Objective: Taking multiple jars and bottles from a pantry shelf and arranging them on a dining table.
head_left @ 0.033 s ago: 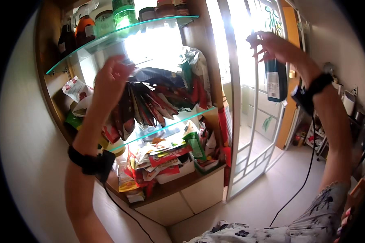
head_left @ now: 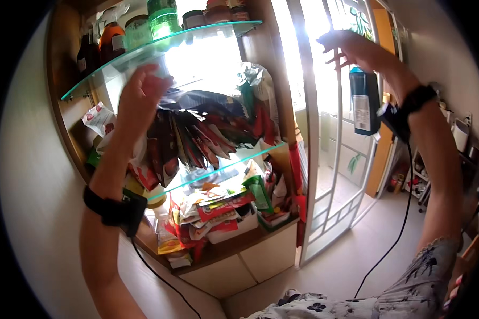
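My left hand point(head_left: 141, 87) is raised in front of the cabinet. Its fingers are slightly blurred and loosely bent, apart, with nothing visible in them. Closest to it lies a dark blue packet point(head_left: 202, 101) on top of a row of upright red and dark packets point(head_left: 191, 133), on the lower glass shelf point(head_left: 223, 167). Out to the right, before the bright glazed door, I hold up my right hand point(head_left: 351, 50) with fingers spread and empty. Below that hand hangs a dark teal bottle point(head_left: 364, 101) with a white label; what supports it is hidden.
Jars and bottles, among them a green jar point(head_left: 164, 21), line the upper glass shelf point(head_left: 143, 58). Beneath, colourful packets point(head_left: 218, 207) are heaped on the cabinet's base. A white-framed door point(head_left: 335, 159) stands to the right. Black cables point(head_left: 391, 247) trail from both wrists.
My left hand has shifted slightly left. My right hand has risen and moved a little left, away from the bottle's top, which shows more now.
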Action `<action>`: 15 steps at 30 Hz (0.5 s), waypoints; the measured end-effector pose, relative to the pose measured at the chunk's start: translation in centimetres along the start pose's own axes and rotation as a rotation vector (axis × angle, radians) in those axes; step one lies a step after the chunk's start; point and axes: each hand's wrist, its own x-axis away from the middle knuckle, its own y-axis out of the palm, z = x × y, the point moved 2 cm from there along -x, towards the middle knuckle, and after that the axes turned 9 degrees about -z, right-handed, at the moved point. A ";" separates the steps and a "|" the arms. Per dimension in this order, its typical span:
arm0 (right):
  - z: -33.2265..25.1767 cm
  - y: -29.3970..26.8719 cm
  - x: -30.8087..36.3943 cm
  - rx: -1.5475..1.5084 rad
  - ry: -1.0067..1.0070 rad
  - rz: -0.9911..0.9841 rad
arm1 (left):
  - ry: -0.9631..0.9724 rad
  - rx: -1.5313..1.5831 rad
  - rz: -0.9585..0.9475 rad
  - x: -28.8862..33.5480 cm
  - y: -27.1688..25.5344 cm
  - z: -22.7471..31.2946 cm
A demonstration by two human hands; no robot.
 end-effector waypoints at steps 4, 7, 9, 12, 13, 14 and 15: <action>-2.6 -0.9 -9.4 0.299 -0.093 0.080 | 0.035 -0.269 0.061 -7.2 -1.8 0.1; -4.7 2.3 -13.4 0.015 -0.397 0.261 | 0.049 -0.380 0.095 -12.0 -2.6 -0.5; -5.2 3.7 -15.4 -0.141 -0.589 0.358 | -0.011 -0.430 0.065 -14.4 -1.9 -0.4; -4.3 4.7 -20.7 -0.265 -0.776 0.418 | -0.062 -0.567 0.081 -16.6 0.2 -0.7; -3.6 4.3 -23.9 -0.178 -0.767 0.321 | -0.050 -0.565 0.064 -18.6 -0.4 -2.6; -2.5 3.8 -27.2 -0.083 -0.743 0.229 | -0.049 -0.577 0.072 -19.5 0.1 -3.2; -2.2 3.9 -29.7 0.051 -0.761 0.201 | -0.114 -0.499 0.047 -20.0 0.7 -3.8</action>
